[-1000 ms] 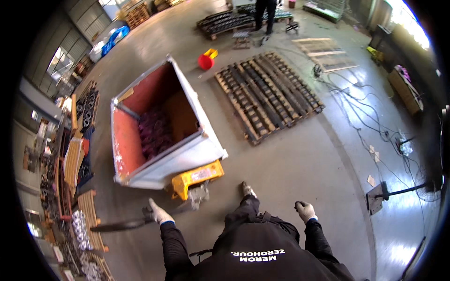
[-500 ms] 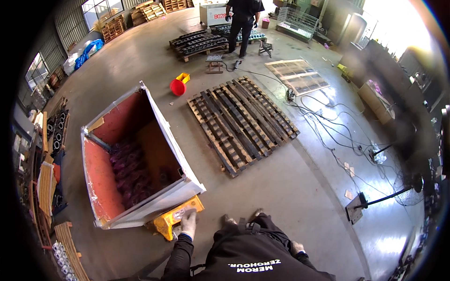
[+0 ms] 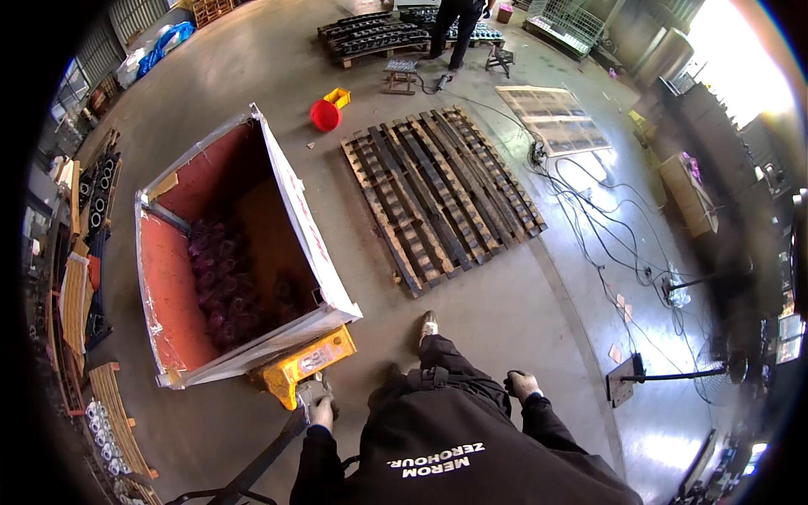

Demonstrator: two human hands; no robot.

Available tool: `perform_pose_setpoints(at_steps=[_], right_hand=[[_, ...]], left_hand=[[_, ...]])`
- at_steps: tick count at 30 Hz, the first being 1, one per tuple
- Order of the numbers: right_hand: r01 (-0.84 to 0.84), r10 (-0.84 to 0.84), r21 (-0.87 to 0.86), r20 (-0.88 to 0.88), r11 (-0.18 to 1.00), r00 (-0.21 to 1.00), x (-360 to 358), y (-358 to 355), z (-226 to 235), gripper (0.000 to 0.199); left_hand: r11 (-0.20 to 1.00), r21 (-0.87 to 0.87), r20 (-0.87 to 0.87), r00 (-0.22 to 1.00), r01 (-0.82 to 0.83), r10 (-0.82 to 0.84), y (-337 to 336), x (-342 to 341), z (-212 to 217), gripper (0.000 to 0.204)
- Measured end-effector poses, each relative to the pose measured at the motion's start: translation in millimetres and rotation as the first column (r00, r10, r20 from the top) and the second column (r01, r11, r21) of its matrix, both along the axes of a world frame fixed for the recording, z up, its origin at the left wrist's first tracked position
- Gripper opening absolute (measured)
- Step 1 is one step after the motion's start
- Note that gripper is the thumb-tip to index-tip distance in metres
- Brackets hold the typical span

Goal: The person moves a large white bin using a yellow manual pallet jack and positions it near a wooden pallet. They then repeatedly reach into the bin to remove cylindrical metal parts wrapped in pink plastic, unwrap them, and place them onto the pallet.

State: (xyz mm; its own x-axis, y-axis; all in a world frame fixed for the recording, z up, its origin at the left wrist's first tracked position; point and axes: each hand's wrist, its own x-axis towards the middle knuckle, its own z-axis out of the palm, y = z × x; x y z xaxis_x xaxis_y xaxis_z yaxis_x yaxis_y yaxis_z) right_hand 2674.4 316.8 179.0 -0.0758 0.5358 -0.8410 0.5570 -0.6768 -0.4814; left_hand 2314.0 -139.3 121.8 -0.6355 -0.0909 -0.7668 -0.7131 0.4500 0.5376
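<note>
The fingers of the left hand (image 3: pixel 321 411) are held at the yellow pallet jack (image 3: pixel 286 374), those of the right hand (image 3: pixel 523 385) in mid-air; whether either are pressed together cannot be told. Purple bundles (image 3: pixel 220 282) are already piled in the bin (image 3: pixel 318 252) set against the jack; whether it is raised cannot be seen.

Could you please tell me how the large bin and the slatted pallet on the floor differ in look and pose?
The bin has tall walls and a deep, open inside, while the pallet is low and flat. The bin is pale outside and reddish within; the pallet shows dark and lighter brown boards. A yellow pallet jack stands at the bin's near side, whereas the pallet lies apart from it. Both look roughly rectangular.
</note>
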Motion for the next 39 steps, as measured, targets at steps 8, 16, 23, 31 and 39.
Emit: perform_pose_setpoints(at_steps=[8,16,23,31,39], right_hand=[[-0.191,0.189,-0.010,-0.121,0.981,0.975,-119,78,-11,0.033],[-0.222,0.217,-0.005,-0.206,0.975,0.954,-158,142,-50,0.031],[-0.082,0.070,-0.097,-0.117,0.992,0.991,-128,154,-83,0.027],[-0.742,0.772,0.304,0.033,0.597,0.635,-123,147,-78,0.032],[-0.586,0.608,0.170,-0.135,0.792,0.782,-182,201,-84,0.034]], left_hand=[[0.967,0.028,-0.011,0.967,-0.253,0.254,16,28,44,0.019],[0.988,0.107,-0.110,0.986,-0.114,0.126,134,12,103,0.025],[0.997,0.062,-0.069,0.996,-0.050,0.054,143,1,112,0.026],[0.999,-0.006,-0.102,0.994,0.047,-0.047,143,-37,107,0.029],[0.986,-0.163,-0.409,0.907,0.037,-0.101,138,-66,55,0.034]])
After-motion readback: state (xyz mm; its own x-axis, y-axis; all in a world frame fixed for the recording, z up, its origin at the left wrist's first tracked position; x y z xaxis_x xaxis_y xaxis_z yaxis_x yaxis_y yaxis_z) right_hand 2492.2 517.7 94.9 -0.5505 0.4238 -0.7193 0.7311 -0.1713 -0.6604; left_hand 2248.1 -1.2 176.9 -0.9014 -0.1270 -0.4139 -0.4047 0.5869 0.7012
